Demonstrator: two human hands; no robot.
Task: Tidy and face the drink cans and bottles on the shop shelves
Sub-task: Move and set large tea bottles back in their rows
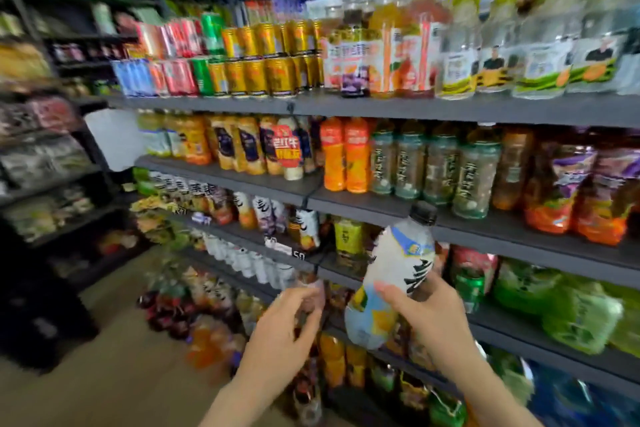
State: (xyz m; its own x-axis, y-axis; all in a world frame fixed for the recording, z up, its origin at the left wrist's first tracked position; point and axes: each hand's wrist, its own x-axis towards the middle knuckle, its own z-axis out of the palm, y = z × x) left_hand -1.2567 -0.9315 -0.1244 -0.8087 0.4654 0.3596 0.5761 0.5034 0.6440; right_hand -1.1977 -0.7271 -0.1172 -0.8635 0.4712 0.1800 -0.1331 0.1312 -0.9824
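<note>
My right hand (420, 308) grips a clear bottle (394, 274) with a black cap and a white, blue and yellow label, tilted in front of the lower shelves. My left hand (287, 326) hovers beside it with fingers curled; something small and blurred sits at its fingertips, and I cannot tell if it is held. Gold cans (263, 55) stand stacked in two tiers on the top shelf. Orange bottles (344, 154) and green tea bottles (436, 166) line the second shelf (450, 215).
Dark shelving runs from the left back to the right front, packed with drinks. Tall juice bottles (391, 42) and clear bottles (540, 55) fill the upper right. Another dark rack with snack packets (45, 163) stands across the aisle at left. Beige floor (114, 367) lies below.
</note>
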